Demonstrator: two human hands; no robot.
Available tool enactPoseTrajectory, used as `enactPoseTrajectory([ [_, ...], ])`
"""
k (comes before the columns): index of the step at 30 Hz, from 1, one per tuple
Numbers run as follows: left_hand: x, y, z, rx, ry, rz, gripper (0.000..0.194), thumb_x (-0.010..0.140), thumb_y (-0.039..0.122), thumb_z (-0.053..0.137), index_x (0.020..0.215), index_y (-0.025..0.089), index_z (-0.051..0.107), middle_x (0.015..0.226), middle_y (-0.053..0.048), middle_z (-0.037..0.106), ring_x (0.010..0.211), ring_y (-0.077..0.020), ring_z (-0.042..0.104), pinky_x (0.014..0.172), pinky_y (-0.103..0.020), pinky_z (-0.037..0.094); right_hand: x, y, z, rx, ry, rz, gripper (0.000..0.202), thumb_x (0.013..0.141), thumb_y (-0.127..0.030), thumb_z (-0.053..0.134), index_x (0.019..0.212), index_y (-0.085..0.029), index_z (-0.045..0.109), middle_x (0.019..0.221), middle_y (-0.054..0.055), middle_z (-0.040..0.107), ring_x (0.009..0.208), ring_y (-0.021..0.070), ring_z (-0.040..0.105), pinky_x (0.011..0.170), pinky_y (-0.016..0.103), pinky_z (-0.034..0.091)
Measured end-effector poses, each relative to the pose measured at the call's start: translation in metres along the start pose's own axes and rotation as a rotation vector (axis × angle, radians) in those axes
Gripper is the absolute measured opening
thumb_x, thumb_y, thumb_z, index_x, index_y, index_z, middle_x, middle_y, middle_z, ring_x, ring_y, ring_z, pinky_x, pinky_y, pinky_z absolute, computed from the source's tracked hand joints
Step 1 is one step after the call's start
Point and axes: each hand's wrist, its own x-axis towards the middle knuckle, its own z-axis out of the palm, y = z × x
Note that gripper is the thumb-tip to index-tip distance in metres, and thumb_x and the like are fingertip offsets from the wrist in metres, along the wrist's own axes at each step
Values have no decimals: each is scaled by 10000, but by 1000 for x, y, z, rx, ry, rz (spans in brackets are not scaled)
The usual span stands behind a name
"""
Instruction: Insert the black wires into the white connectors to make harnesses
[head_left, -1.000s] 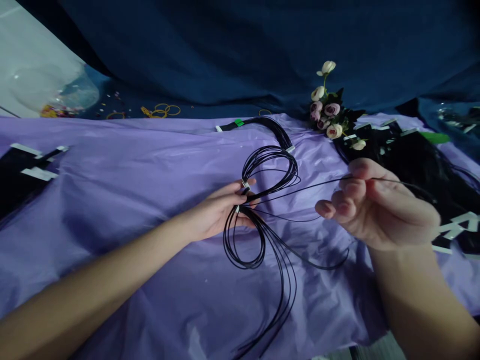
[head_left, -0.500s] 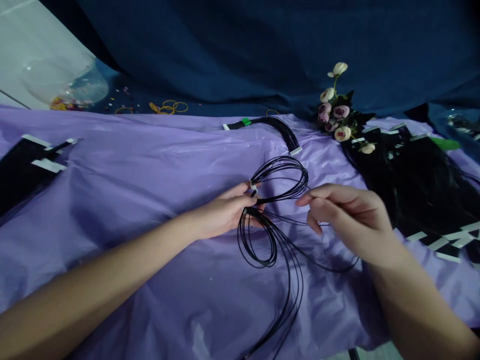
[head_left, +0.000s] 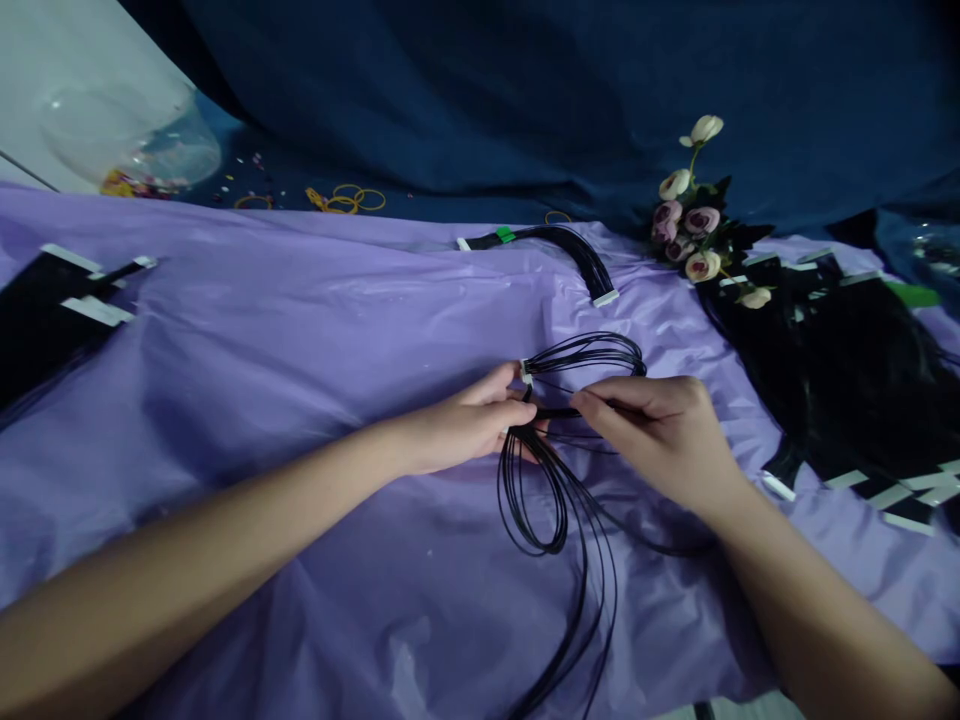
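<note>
1. Purple plastic sheeting (head_left: 300,340) covers nearly the whole surface, crinkled and shiny, with dark blue cloth (head_left: 525,90) hanging across the top of the frame.
2. Black bundled stock (head_left: 832,370) with white tags is heaped at the right edge, and a smaller black stack (head_left: 37,320) sits at the left edge.
3. Both forearms come in from the bottom corners and meet just right of centre.
4. Right there lies the black wire bundle (head_left: 559,480): one loop fans toward upper right, another hangs below the hands, and long tails run off to the bottom edge. Its long axis runs roughly top to bottom of the frame.
5. The left hand (head_left: 472,425) has thumb and fingers pressed together on the bundle's waist, right by a small white connector (head_left: 526,371).
6. The right hand (head_left: 660,435) pinches the strands with its fingertips, touching the same crossing point from the right side.
7. Key relation: the waist sits between the two grips, fingertips almost touching, both hands equally near; loops spread above and below that point.
8. A finished wire harness (head_left: 570,255) with a green tag lies apart, above the hands.
9. Small artificial flowers (head_left: 694,225) stand at upper right.
10. Yellow rubber bands (head_left: 349,198) are scattered at upper left, near a clear bag (head_left: 127,140).
</note>
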Motion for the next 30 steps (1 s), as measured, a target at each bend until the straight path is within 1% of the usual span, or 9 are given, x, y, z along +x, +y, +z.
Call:
enactPoseTrajectory([
  [4,0,-2,-2,9,-18,15,289,852,162,514,1138,202,494,964,-40,550,868,-154,563,792,-373,480,1,3,2,-7,6,1,223,882,-265,579,728,-153,694,548,-15,580,450,67,411,425,201,309],
  [7,1,-2,-2,7,-32,19,293,860,161,506,1149,200,478,971,-40,552,856,-149,567,812,-384,477,1,5,3,-6,8,3,212,874,-255,588,725,-150,697,542,-16,570,451,66,412,426,201,311],
  [10,1,-2,-2,14,-30,19,295,863,148,493,1152,200,464,939,-32,552,827,-139,568,797,-368,476,2,4,3,1,19,12,215,868,-256,596,707,-151,694,529,-22,554,451,65,413,429,200,311],
  [14,1,0,1,25,-9,28,252,865,132,479,1105,203,447,909,-20,547,786,-123,568,769,-343,480,3,2,4,-4,29,6,219,875,-250,587,708,-155,692,564,-14,603,461,69,454,440,202,333],
  [17,0,0,2,40,-7,28,192,868,132,476,1042,202,433,893,-10,538,764,-113,567,767,-337,485,2,1,6,-96,86,-99,169,867,-214,594,736,-162,688,549,-25,603,437,63,456,448,202,346],
  [19,0,-1,2,52,-8,27,175,871,131,474,1025,201,432,871,1,520,774,-116,566,771,-336,489,1,1,8,-194,140,-205,125,860,-192,600,776,-159,686,588,-12,638,460,73,512,480,208,376],
  [21,0,-1,2,61,-14,30,192,873,127,471,1046,201,436,849,8,507,781,-119,563,768,-332,493,0,1,10,-302,175,-275,116,860,-181,596,787,-154,682,666,17,688,528,101,593,522,221,407],
  [25,0,-2,2,67,-23,33,317,876,111,455,1175,213,425,834,16,514,766,-115,559,760,-325,495,0,-1,13,-458,183,-290,157,871,-189,579,763,-153,687,762,45,729,619,145,667,552,239,428],
  [30,1,-2,2,95,-21,43,375,876,104,463,1234,211,428,855,7,532,778,-113,554,740,-293,491,1,-3,16,-556,183,-290,183,905,-260,571,864,-157,717,800,36,737,646,147,683,535,245,405],
])
